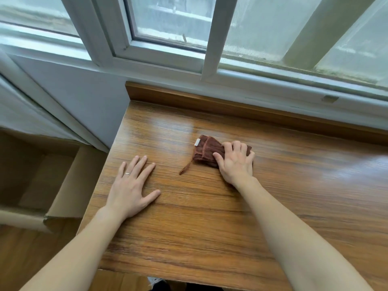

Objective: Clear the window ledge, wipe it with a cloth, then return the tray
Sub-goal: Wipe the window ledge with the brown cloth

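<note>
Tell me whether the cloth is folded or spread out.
Folded: the brown cloth shows stacked layered edges in a compact bundle under the right hand on the ledge.

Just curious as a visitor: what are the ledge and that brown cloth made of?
Ledge: looks like wood or wood-grain laminate, glossy, with streaked grain and window glare. Cloth: apparently soft ribbed microfibre or terry, matte, folded, with a sewn white tag.

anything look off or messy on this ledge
Nothing serious. The brown cloth under the right hand trails a loose strip toward the left hand. Beside the wooden ledge, an open cardboard box has a frayed flap corner.
</note>
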The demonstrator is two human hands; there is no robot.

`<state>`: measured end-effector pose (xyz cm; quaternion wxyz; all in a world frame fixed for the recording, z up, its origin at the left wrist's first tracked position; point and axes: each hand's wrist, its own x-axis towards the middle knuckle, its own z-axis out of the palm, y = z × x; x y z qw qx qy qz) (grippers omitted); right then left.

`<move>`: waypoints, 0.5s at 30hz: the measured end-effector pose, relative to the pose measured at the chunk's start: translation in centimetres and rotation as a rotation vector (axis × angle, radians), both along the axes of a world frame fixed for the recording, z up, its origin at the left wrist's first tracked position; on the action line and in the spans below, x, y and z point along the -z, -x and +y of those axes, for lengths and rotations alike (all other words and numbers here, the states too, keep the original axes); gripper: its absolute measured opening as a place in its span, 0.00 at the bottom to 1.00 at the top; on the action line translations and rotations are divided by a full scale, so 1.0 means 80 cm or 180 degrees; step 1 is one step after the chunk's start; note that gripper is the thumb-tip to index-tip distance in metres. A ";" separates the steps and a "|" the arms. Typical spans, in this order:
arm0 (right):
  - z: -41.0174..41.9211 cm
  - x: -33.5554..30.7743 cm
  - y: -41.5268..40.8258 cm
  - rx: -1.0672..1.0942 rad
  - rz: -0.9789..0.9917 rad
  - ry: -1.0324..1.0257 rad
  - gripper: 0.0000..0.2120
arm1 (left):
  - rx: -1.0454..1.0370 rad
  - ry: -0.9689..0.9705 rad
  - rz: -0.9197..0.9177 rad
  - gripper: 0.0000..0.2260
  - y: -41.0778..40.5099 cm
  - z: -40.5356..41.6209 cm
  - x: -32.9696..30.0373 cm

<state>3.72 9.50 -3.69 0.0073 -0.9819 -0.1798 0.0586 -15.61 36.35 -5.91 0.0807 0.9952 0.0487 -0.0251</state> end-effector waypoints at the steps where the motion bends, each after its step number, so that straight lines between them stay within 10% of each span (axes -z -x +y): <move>1: 0.004 -0.001 -0.016 0.0046 -0.0006 0.0014 0.23 | -0.0011 0.0012 0.0001 0.36 0.000 -0.001 0.000; 15: 0.033 0.007 -0.088 0.0510 -0.0201 -0.0137 0.24 | -0.0077 0.0156 0.0012 0.37 -0.001 0.001 -0.002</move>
